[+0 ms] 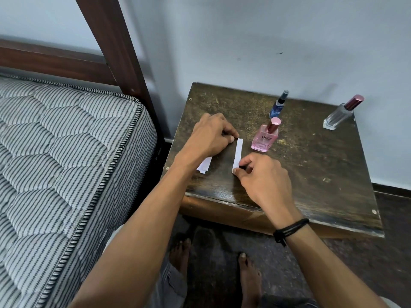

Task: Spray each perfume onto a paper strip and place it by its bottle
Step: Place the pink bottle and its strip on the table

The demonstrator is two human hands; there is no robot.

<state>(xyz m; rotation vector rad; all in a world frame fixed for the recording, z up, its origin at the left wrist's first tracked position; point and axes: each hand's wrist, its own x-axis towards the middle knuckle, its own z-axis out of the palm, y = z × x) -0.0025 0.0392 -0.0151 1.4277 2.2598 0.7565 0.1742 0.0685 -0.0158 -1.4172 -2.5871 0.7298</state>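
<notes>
A white paper strip (238, 154) lies flat on the dark, scuffed wooden bench (311, 165), running away from the person, just left of the pink perfume bottle (264, 138). The left grip (211, 136) is curled at the strip's far end, with thumb and forefinger pinching its corner. The right grip (262, 174) pinches the near end between thumb and forefinger, the other fingers bent. The strip is thus held at both ends, close beside the pink bottle but not touching it.

Behind the pink bottle stands a small blue spray bottle (278, 105) with a black top. Well apart to the right, near the bench's back corner, is a clear glass bottle (339, 115) with a maroon cap. More white strips (204, 166) poke out from under the left wrist, near the bench's left edge. A black cord band (290, 228) circles the right wrist. A striped mattress (66, 152) sits to the left, and bare feet (249, 278) stand on the dark floor.
</notes>
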